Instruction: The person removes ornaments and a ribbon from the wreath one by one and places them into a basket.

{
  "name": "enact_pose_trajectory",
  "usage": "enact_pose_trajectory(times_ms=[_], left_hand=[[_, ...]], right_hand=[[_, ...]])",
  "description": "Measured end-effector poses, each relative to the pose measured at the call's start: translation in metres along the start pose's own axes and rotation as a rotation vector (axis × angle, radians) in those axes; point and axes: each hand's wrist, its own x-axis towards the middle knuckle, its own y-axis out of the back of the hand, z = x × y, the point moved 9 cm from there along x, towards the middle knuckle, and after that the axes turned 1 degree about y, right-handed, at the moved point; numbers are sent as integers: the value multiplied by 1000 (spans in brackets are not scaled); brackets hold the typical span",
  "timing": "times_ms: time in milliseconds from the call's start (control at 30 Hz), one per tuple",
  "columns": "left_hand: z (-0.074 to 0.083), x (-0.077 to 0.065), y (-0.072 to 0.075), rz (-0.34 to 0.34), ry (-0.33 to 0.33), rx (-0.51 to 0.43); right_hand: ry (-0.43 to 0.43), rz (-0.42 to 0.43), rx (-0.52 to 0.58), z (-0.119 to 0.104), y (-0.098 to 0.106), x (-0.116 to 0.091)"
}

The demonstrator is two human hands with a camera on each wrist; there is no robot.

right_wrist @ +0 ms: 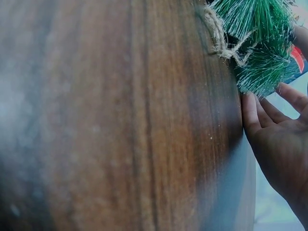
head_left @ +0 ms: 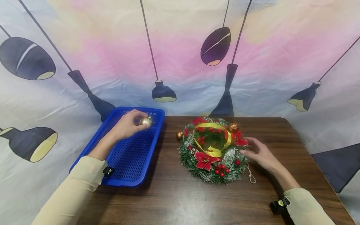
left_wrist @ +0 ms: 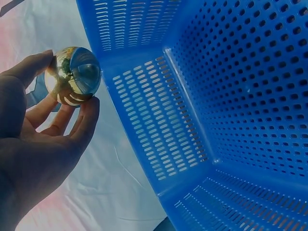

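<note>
My left hand [head_left: 130, 124] pinches a shiny gold Christmas ball [left_wrist: 72, 76] between thumb and fingers, above the far end of a blue plastic basket [head_left: 154, 147]. In the left wrist view, the ball appears beside the basket rim. A green Christmas wreath [head_left: 184, 157] lies on the table, with red poinsettias, berries, a pinecone and frosted tips. On top of it sits a loop of yellow ribbon [head_left: 215, 153]. My right hand [head_left: 261, 153] rests at the wreath's right edge, its fairly straight fingers [right_wrist: 251, 113] touching the greenery.
A copper-coloured ball [head_left: 233, 127] sits on the wreath's far right side, and another gold ball [head_left: 179, 135] is at its left edge. A twine loop [head_left: 252, 178] lies on the brown wooden table [head_left: 180, 200] near my right hand. Behind hangs a cloth printed with lamps.
</note>
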Motion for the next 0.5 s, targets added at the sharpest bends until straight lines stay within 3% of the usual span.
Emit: enact_pose_trajectory(times_ms=[267,500], left_hand=[[1,-3,0,-39,1,-5],[21,-5,-3,-53,-39,-6]], right_hand=[[-6,0,-4,0,0,0],[-9,0,-5,-1,0,-1]])
